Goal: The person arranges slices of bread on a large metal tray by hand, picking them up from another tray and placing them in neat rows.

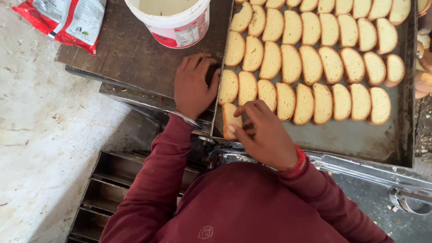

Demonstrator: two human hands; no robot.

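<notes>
Tray [351,139] edge under left hand [193,85]; right hand [263,135] pinches slice [229,118].

left hand [194,83]: flat, palm down, fingers spread | right hand [263,132]: fingers curled, pinching grip

red and white bag [63,20] top left; white tub's red label [180,33] beside it

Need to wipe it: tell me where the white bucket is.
In the head view, the white bucket stands at top centre on the dark board, left of the tray of bread slices, above the left hand.
</notes>
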